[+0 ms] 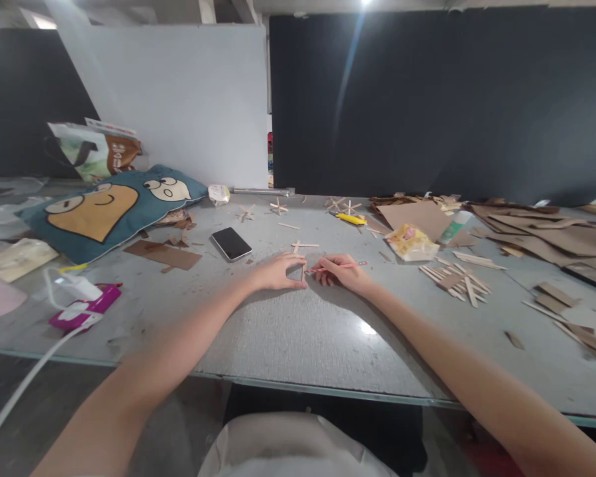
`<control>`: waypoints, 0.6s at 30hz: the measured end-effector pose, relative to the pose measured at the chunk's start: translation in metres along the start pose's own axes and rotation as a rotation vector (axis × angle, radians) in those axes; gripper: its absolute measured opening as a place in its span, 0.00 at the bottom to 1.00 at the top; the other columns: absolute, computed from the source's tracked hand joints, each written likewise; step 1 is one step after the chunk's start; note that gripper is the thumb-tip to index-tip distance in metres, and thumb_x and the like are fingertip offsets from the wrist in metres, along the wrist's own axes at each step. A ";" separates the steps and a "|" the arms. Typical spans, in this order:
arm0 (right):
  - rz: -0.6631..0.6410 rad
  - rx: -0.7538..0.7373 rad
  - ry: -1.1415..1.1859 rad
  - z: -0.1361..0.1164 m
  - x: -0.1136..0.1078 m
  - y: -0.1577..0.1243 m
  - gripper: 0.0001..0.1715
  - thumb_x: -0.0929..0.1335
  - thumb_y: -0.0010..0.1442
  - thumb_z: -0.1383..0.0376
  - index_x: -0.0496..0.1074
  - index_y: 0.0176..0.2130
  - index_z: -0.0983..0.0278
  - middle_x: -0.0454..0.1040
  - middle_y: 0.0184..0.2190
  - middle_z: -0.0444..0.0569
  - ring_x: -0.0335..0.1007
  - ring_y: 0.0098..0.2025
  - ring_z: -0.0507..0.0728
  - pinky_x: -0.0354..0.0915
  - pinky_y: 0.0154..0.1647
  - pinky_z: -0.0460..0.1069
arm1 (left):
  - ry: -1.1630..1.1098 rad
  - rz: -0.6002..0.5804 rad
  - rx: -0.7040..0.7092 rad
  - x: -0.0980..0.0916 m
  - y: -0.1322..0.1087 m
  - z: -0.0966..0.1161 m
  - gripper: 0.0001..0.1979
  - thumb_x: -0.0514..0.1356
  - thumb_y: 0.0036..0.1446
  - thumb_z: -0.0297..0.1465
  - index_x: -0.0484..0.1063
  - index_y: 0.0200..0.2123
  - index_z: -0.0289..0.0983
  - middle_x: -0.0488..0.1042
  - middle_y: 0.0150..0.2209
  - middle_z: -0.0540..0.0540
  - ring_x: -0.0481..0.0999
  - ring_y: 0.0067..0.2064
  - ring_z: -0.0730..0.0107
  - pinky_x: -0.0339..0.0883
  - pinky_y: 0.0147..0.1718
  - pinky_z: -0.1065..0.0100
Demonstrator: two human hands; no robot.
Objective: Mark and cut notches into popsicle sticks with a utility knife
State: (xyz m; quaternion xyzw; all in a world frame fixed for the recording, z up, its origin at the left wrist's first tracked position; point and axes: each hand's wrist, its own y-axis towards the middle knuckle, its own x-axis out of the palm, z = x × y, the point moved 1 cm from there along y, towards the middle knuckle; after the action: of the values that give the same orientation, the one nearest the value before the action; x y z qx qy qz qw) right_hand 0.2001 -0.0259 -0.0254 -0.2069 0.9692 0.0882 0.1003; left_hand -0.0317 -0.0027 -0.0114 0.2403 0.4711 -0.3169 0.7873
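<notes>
In the middle of the table, my left hand grips a short wooden stick between thumb and fingers, near its two ends. My right hand is closed round a red pencil, its tip at the stick held by the left hand. Just beyond the hands lie crossed wooden sticks. Farther back are star-like assemblies of sticks and a yellow utility knife. A pile of loose wooden sticks lies to the right of my right hand.
A phone and a piece of brown cardboard lie left of the hands. Farther left are a blue cushion and a purple power strip with a white cable. A glue stick, a food wrapper and cardboard sheets lie right.
</notes>
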 end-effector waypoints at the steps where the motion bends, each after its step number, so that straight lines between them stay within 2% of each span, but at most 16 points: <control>1: 0.002 -0.001 -0.005 0.000 0.000 0.000 0.24 0.68 0.64 0.48 0.80 0.34 0.65 0.78 0.27 0.48 0.70 0.22 0.50 0.63 0.22 0.45 | 0.001 0.001 0.000 0.000 0.000 0.000 0.38 0.65 0.57 0.54 0.68 0.66 0.43 0.61 0.72 0.42 0.59 0.72 0.48 0.53 0.69 0.50; 18: 0.004 0.005 -0.032 -0.004 0.000 -0.001 0.24 0.67 0.64 0.48 0.79 0.33 0.65 0.78 0.27 0.48 0.70 0.23 0.50 0.63 0.22 0.45 | 0.003 0.003 -0.007 0.000 0.000 0.001 0.39 0.65 0.57 0.54 0.68 0.66 0.41 0.61 0.72 0.40 0.59 0.72 0.48 0.53 0.69 0.51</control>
State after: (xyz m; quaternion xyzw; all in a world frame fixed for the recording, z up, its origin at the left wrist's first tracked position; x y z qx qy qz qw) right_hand 0.2000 -0.0279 -0.0220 -0.2034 0.9681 0.0893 0.1161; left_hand -0.0313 -0.0027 -0.0109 0.2389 0.4731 -0.3138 0.7878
